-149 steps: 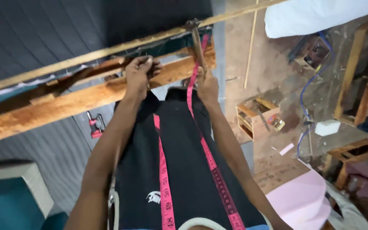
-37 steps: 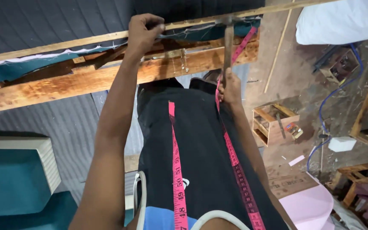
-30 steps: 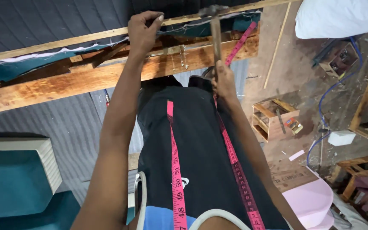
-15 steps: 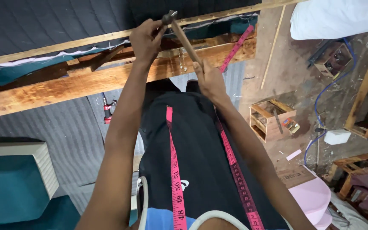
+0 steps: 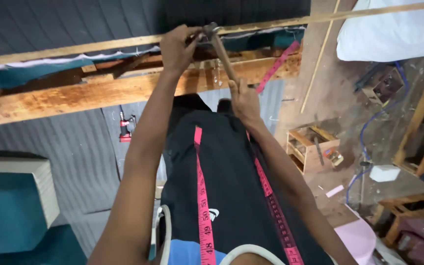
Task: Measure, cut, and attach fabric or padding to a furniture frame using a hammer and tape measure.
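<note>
My right hand grips the wooden handle of a hammer, whose metal head meets the thin wooden strip at the top of a furniture frame. My left hand pinches the strip and the fabric edge right beside the hammer head; whether it holds a nail is hidden. A thick rough wooden beam runs below the strip. A pink measuring tape hangs around my neck over black trousers.
Dark grey ribbed fabric covers the frame, with teal fabric under the strip. A teal and cream cushion block is at lower left. A red power tool lies on the floor. A small wooden toolbox stands at right.
The hammer swung up and back, then came down; its head now rests on the strip beside my left hand. My left hand has stayed on the strip.
</note>
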